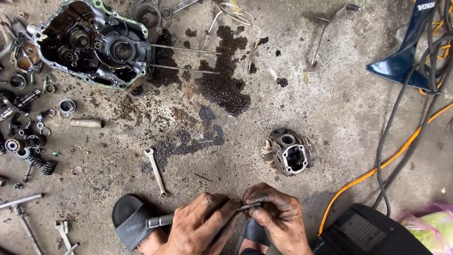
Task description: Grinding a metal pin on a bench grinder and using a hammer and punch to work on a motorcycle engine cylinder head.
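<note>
My left hand [200, 226] and my right hand [278, 217], both black with grease, meet at the bottom centre of the head view. Together they grip a slim metal rod-shaped tool [163, 220] whose grey handle sticks out to the left over a dark sandal [130, 222]. The right fingertips pinch its thin end. A finned engine cylinder head [289, 152] lies on the concrete just above my right hand. A combination wrench [155, 171] lies on the floor above my left hand.
An opened engine crankcase [94, 45] with long studs sits top left beside oil stains [224, 85]. Gears, springs and rings [28, 141] litter the left edge. Orange and black cables [401, 146] run at right, near a blue panel [406, 56] and black box [368, 233].
</note>
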